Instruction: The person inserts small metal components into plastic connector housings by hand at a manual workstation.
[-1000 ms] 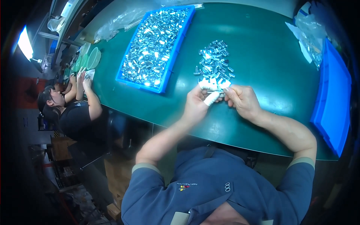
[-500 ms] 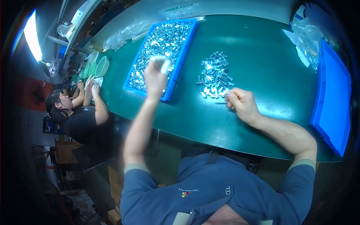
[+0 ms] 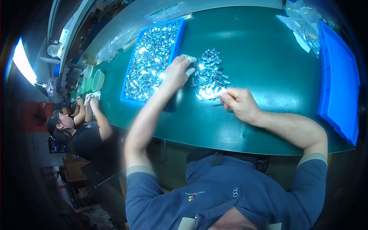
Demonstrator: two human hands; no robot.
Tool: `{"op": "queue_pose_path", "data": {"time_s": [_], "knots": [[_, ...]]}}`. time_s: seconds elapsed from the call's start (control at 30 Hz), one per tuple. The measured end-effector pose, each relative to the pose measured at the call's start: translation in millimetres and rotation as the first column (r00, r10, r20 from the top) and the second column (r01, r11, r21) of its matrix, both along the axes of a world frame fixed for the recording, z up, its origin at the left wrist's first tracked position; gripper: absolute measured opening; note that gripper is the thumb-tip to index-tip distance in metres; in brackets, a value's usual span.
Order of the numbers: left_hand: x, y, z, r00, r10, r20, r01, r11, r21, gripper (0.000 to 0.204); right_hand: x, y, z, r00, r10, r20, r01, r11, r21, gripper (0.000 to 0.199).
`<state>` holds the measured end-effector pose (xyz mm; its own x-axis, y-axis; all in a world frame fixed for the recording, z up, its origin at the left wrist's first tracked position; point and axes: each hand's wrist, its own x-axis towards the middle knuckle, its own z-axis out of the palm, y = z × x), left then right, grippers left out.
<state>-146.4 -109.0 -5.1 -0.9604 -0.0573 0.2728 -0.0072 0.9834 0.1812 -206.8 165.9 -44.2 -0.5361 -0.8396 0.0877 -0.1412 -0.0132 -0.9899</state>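
Note:
A loose pile of small shiny metal parts (image 3: 212,71) lies on the green table, several of them glaring in the light. My left hand (image 3: 177,73) reaches to the left edge of this pile, white covers on its thumb and a fingertip. Those fingers are apart, with nothing visible between them. At the pile's near right edge, my right hand (image 3: 241,105) is closed in a pinch; what it grips is too small and glare-lit to name. To the left stands a blue tray (image 3: 177,44) filled with the same kind of metal parts.
An upright blue tray or lid (image 3: 337,84) stands at the right end of the green table (image 3: 264,50). Clear plastic bags (image 3: 303,19) lie at the far right. A co-worker (image 3: 82,132) sits at the left, near green bowls (image 3: 98,79).
My left hand has moved right, from over the blue tray to the edge of the pile. My right hand stays pinched beside the pile. The whole view has shifted slightly.

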Motion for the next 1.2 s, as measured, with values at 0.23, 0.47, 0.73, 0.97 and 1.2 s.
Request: {"op": "queue_pose_path", "data": {"time_s": [0.23,0.47,0.73,0.97,1.2], "knots": [[14,-7,-10,1.0,-0.019,-0.011,0.02,0.996,0.091,0.029,4,-2,5,0.999,-0.021,0.026,0.022,1.0,-0.02,0.034],[14,7,-9,0.983,0.184,0.009,-0.184,0.983,-0.006,0.017,4,1,-3,0.997,-0.057,0.045,0.059,0.997,-0.043,0.032],[53,67,10,0.995,0.011,-0.094,0.031,0.903,0.429,0.039,-2,-2,-3,0.981,-0.14,0.136,0.151,0.986,-0.07,0.022],[60,83,24,0.986,-0.136,-0.094,0.154,0.961,0.229,0.046,-2,-3,-2,0.992,-0.111,0.06,0.115,0.991,-0.068,0.02],[63,86,30,0.953,-0.29,-0.084,0.299,0.947,0.12,0.054,2,-1,-4,0.981,-0.146,-0.125,0.141,0.989,-0.053,0.017]]}}
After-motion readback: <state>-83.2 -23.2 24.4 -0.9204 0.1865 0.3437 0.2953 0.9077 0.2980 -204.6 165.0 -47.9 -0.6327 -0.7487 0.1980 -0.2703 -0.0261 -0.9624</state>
